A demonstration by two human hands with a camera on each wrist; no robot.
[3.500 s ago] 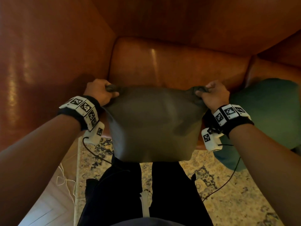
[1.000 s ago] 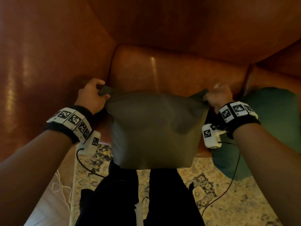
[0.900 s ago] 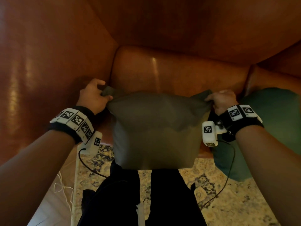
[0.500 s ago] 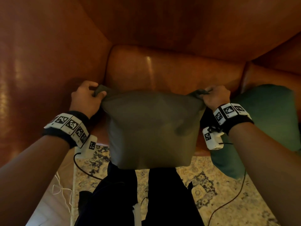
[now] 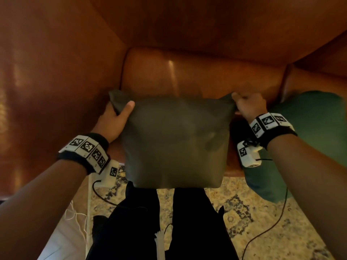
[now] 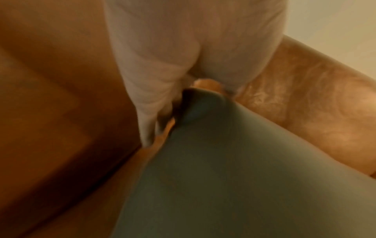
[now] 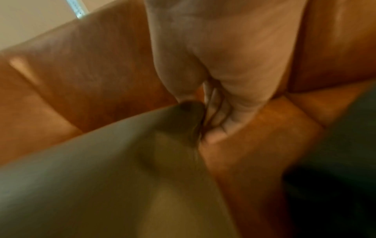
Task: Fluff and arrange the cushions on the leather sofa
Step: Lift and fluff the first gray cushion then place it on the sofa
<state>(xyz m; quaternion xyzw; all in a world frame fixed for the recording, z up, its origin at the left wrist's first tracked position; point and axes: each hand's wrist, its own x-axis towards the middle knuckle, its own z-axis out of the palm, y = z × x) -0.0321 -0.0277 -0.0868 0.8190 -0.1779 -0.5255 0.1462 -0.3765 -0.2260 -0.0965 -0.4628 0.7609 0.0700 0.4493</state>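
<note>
An olive-grey cushion hangs in front of the brown leather sofa seat, held up by its two top corners. My left hand grips the top left corner, thumb lying across the cushion's front face and fingers behind it. My right hand pinches the top right corner. The blurred left wrist view shows the cushion corner against my palm; the right wrist view shows the other corner bunched in my fingers. A dark green cushion lies on the seat at the right.
The sofa's left armrest rises beside my left arm and the backrest fills the top. Below are my dark trousers, a patterned rug and black cables trailing from the wrist cameras.
My left hand has shifted its grip: the thumb now lies over the cushion's front and the corner sticks up above the hand. The cushion has been shaken slightly up and down.
</note>
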